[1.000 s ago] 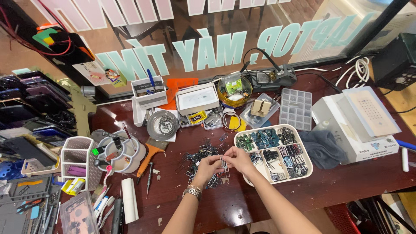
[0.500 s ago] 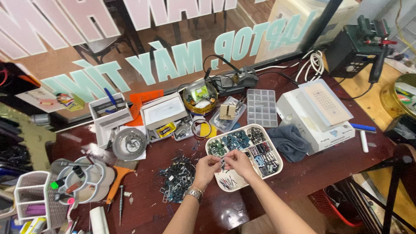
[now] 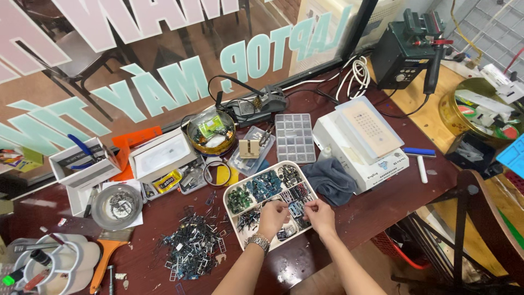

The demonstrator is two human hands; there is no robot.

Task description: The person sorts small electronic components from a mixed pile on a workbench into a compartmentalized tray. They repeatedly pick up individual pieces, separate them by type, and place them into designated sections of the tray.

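2 hands (image 3: 273,217) (image 3: 321,214) over 1 white tray (image 3: 236,189) | fingers pinched — held part unclear | 1 parts pile (image 3: 191,248)

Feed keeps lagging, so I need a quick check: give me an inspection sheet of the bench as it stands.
Surface: dark red table, crowded.
Job's things: white divided tray of small dark parts; loose parts pile to its left.
Clutter: clear organiser box, grey cloth, white machine, metal bowl, orange-handled brush.
Hands: left hand and right hand over the tray, fingertips pinched; anything held is too small to tell.
Cables: white coil; black leads by the window.
Surroundings: lettered window, wooden chair.
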